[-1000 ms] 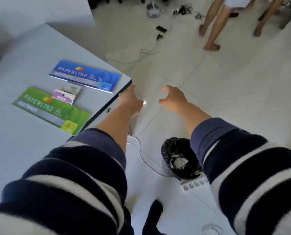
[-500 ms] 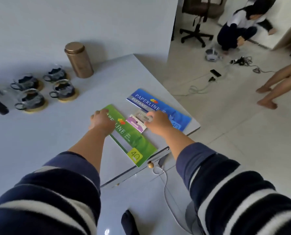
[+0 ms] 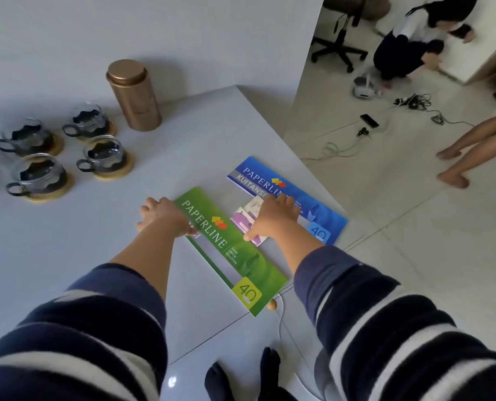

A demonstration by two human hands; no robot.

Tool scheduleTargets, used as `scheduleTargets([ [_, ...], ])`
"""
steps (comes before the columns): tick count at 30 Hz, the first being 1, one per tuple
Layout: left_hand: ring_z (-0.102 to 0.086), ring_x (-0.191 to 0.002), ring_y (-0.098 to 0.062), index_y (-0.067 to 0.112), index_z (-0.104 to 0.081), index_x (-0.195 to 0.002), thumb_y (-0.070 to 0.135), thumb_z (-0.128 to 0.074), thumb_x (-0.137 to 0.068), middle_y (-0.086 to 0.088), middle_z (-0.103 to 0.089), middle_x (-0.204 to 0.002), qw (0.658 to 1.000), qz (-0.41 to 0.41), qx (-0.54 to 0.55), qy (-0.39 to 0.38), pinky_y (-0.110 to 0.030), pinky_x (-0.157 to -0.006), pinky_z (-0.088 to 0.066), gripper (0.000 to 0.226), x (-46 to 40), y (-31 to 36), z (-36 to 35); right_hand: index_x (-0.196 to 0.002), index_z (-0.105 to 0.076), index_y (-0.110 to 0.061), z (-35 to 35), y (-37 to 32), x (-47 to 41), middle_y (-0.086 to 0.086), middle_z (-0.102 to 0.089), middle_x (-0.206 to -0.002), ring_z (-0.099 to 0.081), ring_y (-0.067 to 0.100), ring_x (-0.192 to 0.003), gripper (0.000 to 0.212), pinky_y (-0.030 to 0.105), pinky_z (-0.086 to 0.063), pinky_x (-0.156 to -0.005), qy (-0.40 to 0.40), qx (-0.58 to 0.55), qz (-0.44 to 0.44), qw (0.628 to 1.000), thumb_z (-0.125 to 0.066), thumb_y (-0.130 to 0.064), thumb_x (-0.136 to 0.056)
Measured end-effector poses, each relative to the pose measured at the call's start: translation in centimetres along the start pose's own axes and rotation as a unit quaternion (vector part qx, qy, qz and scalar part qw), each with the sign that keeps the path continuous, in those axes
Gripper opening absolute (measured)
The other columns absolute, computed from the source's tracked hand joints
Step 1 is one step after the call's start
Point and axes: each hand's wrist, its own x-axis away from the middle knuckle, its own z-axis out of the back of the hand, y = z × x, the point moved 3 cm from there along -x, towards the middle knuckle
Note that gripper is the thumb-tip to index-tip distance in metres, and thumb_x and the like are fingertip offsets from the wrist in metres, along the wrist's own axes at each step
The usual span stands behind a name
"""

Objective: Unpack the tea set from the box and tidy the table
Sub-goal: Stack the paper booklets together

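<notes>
Several glass tea cups with dark holders stand on wooden coasters at the table's far left, beside a copper tea tin. Near the right corner lie a green Paperline booklet and a blue Paperline booklet, with small purple and white packets between them. My left hand is curled over the green booklet's far left edge. My right hand covers the packets, with its thumb at the purple packet's near edge.
The grey table ends just right of the booklets, and a wall stands behind it. On the floor lie cables, a phone and a headset. A person crouches at the back, and another person's bare legs stand at the right.
One second ago my hands hung past the table's corner over the floor and a bin. Since then the view has swung to the table and both hands have come down on the booklets and packets.
</notes>
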Motion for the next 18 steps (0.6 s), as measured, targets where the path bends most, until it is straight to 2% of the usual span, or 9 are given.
scheduleTargets([
  [2, -0.033, -0.128, -0.031, 0.003, -0.029, -0.141, 0.039, -0.091, -0.057, -0.013, -0.033, -0.136, 0.999, 0.027, 0.011, 0.017, -0.043, -0.102, -0.038, 0.11, 0.1, 0.4, 0.3, -0.143, -0.026, -0.009, 0.1, 0.1, -0.4, 0.016, -0.025, -0.149, -0.024, 0.034, -0.139, 0.111, 0.047, -0.027, -0.111, 0.003, 0.003, 0.015, 1.0, -0.085, -0.051, -0.058],
  [4, -0.037, -0.125, -0.034, 0.004, -0.026, -0.138, 0.03, -0.094, -0.054, -0.014, -0.033, -0.133, 0.997, 0.048, 0.049, 0.029, -0.044, -0.101, -0.04, 0.111, 0.1, 0.6, 0.2, -0.144, -0.024, -0.007, 0.2, -0.1, -1.0, 0.016, -0.024, -0.15, -0.029, 0.033, -0.14, 0.108, 0.044, -0.033, -0.11, -0.022, -0.045, 0.052, 0.997, -0.086, -0.042, -0.062],
  [7, -0.052, -0.112, -0.039, 0.012, -0.022, -0.126, 0.012, -0.091, -0.057, -0.016, -0.047, -0.118, 0.986, 0.059, 0.158, 0.0, -0.052, -0.099, -0.044, 0.098, -0.3, 0.5, -0.5, -0.144, -0.025, -0.003, 1.2, -0.5, -2.8, 0.015, -0.035, -0.147, -0.041, 0.03, -0.134, 0.094, 0.037, -0.039, -0.105, -0.061, -0.129, 0.094, 0.985, -0.08, -0.03, -0.074],
  [9, -0.057, -0.103, -0.037, 0.015, -0.02, -0.118, 0.005, -0.087, -0.062, -0.015, -0.055, -0.108, 0.98, 0.055, 0.193, -0.019, -0.053, -0.095, -0.047, 0.088, -0.2, 0.4, -0.9, -0.139, -0.031, -0.003, 2.7, 0.0, -4.3, 0.016, -0.034, -0.142, -0.046, 0.031, -0.126, 0.078, 0.035, -0.04, -0.1, -0.023, -0.156, 0.093, 0.983, -0.075, -0.027, -0.079],
  [12, -0.058, -0.104, -0.037, 0.014, -0.022, -0.12, 0.004, -0.085, -0.065, -0.017, -0.057, -0.111, 0.977, 0.054, 0.204, -0.031, -0.05, -0.093, -0.049, 0.085, -0.2, 0.5, -1.0, -0.135, -0.036, -0.005, 3.9, 1.8, -6.3, 0.015, -0.028, -0.137, -0.055, 0.032, -0.114, 0.069, 0.033, -0.044, -0.093, 0.022, -0.19, 0.05, 0.98, -0.073, -0.024, -0.08],
  [15, -0.056, -0.109, -0.037, 0.01, -0.023, -0.126, 0.002, -0.084, -0.067, -0.018, -0.055, -0.116, 0.973, 0.062, 0.216, -0.042, -0.047, -0.095, -0.048, 0.085, -0.3, 0.7, -0.8, -0.133, -0.038, -0.008, 3.8, 2.7, -7.5, 0.012, -0.033, -0.135, -0.055, 0.03, -0.113, 0.075, 0.034, -0.046, -0.087, -0.002, -0.176, 0.005, 0.984, -0.077, -0.036, -0.074],
  [18, -0.054, -0.115, -0.036, 0.003, -0.017, -0.134, -0.001, -0.081, -0.069, -0.017, -0.047, -0.126, 0.971, 0.074, 0.223, -0.045, -0.043, -0.1, -0.047, 0.091, -0.3, 0.9, -0.8, -0.129, -0.045, -0.013, 4.5, 2.6, -7.7, 0.011, -0.043, -0.133, -0.046, 0.029, -0.122, 0.083, 0.035, -0.042, -0.095, -0.002, -0.092, -0.021, 0.996, -0.078, -0.055, -0.065],
])
